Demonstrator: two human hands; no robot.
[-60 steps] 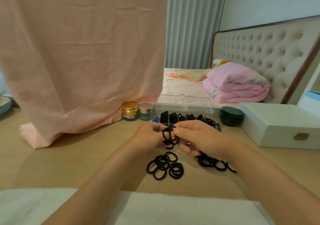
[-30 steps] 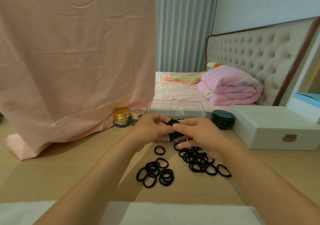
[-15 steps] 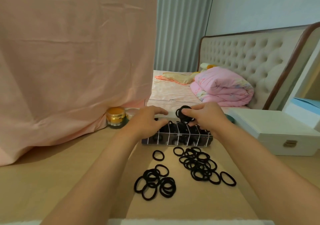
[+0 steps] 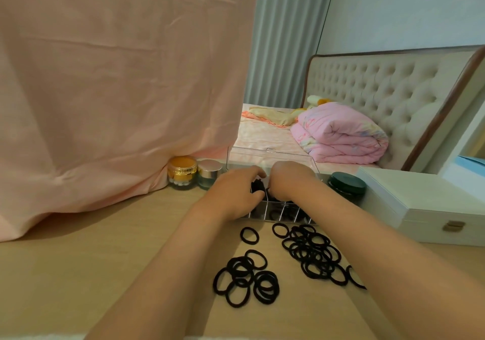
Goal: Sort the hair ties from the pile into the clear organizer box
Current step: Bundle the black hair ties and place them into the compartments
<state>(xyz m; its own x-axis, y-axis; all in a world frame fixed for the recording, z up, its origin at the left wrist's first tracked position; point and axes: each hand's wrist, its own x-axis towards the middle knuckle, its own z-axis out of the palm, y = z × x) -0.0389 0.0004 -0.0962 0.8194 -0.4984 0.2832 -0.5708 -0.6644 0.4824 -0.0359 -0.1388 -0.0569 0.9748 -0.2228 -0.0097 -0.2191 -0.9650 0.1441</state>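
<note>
Both arms bare, reaching forward and converging. The left forearm (image 4: 168,255) runs diagonally from the lower left, the right forearm (image 4: 367,234) from the lower right. The left hand (image 4: 232,192) is palm down with its fingers bent inward. The right hand (image 4: 290,179) is palm down, wrist flexed, fingers curled downward with the tips hidden. The hands almost meet; the grip of either is not determinable

Pink cloth (image 4: 105,90); gold jar (image 4: 182,173), silver-lid jar (image 4: 210,174) poss. touching; green jar (image 4: 346,187) nr white box (image 4: 430,208).

The hair ties (image 4: 312,255) are showing plain black against the pale wood-grain tabletop (image 4: 91,274). The organizer box (image 4: 282,213) is looking clear, the cloth (image 4: 118,77) is hanging peach-pink, and the quilt (image 4: 341,137) is showing pink with faint florals.
</note>
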